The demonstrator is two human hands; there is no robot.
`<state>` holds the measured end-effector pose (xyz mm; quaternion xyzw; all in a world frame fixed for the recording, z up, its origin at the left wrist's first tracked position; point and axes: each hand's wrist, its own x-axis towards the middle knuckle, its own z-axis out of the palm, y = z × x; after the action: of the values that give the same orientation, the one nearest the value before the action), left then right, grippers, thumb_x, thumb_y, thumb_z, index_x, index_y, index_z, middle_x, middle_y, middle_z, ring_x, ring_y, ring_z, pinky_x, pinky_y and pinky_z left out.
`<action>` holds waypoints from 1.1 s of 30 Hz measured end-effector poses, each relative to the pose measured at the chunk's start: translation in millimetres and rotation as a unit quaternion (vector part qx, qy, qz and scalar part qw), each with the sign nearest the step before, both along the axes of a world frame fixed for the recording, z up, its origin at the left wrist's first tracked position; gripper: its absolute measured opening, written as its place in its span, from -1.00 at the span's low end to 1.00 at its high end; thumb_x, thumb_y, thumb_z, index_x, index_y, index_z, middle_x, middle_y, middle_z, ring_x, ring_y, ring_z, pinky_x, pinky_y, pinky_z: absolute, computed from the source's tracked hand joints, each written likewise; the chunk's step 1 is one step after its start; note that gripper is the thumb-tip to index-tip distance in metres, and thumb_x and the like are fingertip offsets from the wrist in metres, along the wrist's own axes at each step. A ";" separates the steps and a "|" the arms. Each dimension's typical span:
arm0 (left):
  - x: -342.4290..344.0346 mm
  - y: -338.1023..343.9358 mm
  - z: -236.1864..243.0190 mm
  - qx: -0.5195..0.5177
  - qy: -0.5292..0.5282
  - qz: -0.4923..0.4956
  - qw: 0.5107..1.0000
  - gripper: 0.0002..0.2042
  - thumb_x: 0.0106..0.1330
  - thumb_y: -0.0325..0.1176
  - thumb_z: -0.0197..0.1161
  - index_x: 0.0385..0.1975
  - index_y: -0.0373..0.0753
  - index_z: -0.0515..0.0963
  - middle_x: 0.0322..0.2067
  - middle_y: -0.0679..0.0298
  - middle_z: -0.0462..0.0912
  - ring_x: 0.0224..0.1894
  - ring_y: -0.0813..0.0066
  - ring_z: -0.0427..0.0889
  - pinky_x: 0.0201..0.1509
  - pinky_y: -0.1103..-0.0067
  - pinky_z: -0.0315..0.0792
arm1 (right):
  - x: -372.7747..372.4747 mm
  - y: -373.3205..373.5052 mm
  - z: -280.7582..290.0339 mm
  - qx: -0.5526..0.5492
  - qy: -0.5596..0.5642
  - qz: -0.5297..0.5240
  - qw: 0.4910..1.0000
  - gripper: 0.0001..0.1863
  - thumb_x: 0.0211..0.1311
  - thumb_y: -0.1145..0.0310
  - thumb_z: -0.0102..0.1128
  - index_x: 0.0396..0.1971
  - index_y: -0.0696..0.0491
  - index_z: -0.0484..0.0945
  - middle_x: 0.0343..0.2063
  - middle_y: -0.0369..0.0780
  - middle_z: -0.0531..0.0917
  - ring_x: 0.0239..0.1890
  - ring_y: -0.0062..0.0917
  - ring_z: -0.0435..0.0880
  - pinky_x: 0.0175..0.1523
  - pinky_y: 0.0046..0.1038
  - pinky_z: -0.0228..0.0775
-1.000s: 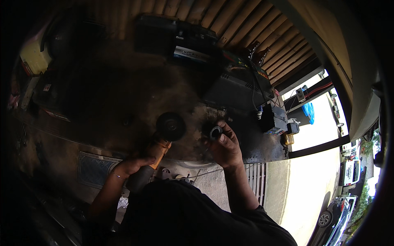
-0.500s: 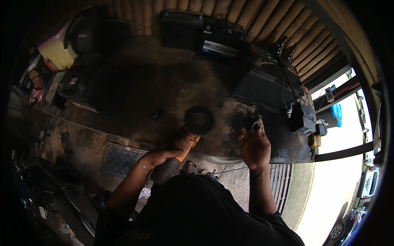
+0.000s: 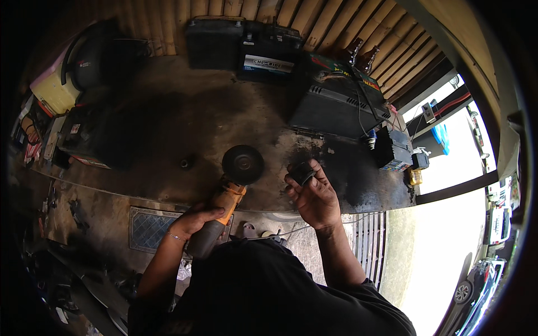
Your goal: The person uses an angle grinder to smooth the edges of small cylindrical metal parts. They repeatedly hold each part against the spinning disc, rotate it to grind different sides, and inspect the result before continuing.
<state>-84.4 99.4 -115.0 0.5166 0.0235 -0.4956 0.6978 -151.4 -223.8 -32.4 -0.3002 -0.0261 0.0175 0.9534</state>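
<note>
My left hand [image 3: 193,220] is wrapped round the body of an orange and black angle grinder [image 3: 228,197]. Its dark round disc [image 3: 243,163] points away from me, over the workbench [image 3: 185,120]. Between the fingertips and thumb of my right hand [image 3: 317,200] is a small black cylindrical part [image 3: 301,173], held up to the right of the disc and apart from it. Whether the disc is spinning I cannot tell. On the bench, left of the disc, lies a small dark ring-like piece [image 3: 186,162].
Car batteries [image 3: 268,64] stand along the slatted back wall. A large black box-shaped unit [image 3: 336,112] sits at the right, with a smaller battery [image 3: 394,148] beside it. Another dark battery [image 3: 84,134] is at the left. A cord [image 3: 305,227] runs below the bench edge.
My view has shifted, so the bench appears further left. The right hand has turned and come nearer the grinder, showing the black part more fully. The left hand keeps its grip.
</note>
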 end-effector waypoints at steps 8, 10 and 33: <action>-1.5 -1.5 4.6 -0.012 0.000 0.001 1.000 -0.62 0.42 -0.17 0.41 0.00 -0.37 0.59 -0.31 0.14 0.75 -0.42 0.40 0.79 -0.35 0.46 0.72 | -1.2 0.0 -3.1 -0.037 -0.053 -0.019 0.998 -0.48 0.35 0.43 0.43 0.29 -0.03 0.55 0.15 -0.11 0.68 0.21 -0.31 0.65 0.26 -0.29 0.54; -0.9 -1.5 5.3 -0.015 -0.001 -0.001 1.000 -0.62 0.42 -0.17 0.41 0.01 -0.37 0.59 -0.30 0.14 0.75 -0.41 0.40 0.79 -0.35 0.46 0.72 | -0.7 -1.6 -4.1 -0.039 -0.060 -0.021 0.997 -0.49 0.35 0.44 0.43 0.28 0.00 0.56 0.16 -0.10 0.68 0.23 -0.32 0.65 0.31 -0.27 0.50; -1.8 0.2 4.2 -0.012 0.013 -0.003 1.000 -0.59 0.39 -0.12 0.45 -0.03 -0.36 0.62 -0.30 0.13 0.76 -0.39 0.39 0.80 -0.34 0.47 0.72 | 10.7 -1.9 -9.4 0.005 0.146 -0.103 0.984 -0.87 0.47 0.45 0.31 -0.08 -0.07 0.60 -0.06 -0.23 0.74 0.00 -0.39 0.71 0.10 -0.32 0.56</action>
<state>-86.2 99.6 -110.8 0.5021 0.0251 -0.5041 0.7023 -140.7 -225.6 -41.9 -0.2906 0.1444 -0.0370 0.9452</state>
